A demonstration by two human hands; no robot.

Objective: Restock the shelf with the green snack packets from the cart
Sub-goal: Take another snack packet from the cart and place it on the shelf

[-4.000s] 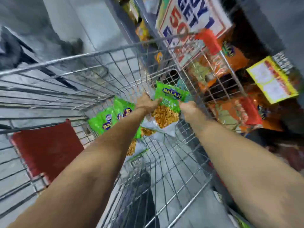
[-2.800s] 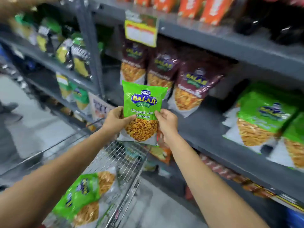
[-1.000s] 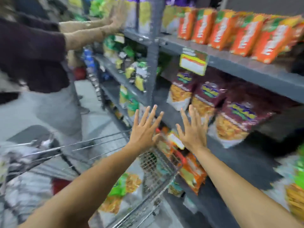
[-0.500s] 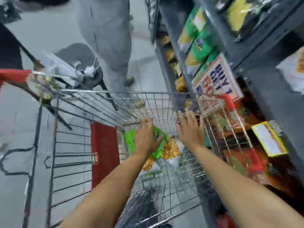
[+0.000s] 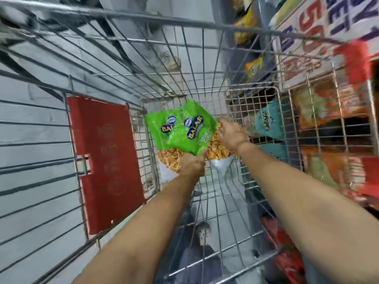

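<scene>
Two green snack packets lie overlapping at the bottom of the wire cart (image 5: 184,35). The upper green packet (image 5: 190,132) sits tilted, with the second green packet (image 5: 162,130) partly under it on the left. My left hand (image 5: 192,165) grips the lower edge of the upper packet. My right hand (image 5: 231,136) is on its right side, fingers curled over the edge. Both arms reach down into the cart basket.
A red flap (image 5: 106,160) hangs on the cart's left inner wall. Beyond the cart's right side stand low shelf packets in orange and red (image 5: 332,111) and a white promotional sign (image 5: 320,31). Grey floor tiles show through the wires.
A second ago my hands were open and raised by the shelf; since then my view dropped into the cart and both hands have closed on the green packet.
</scene>
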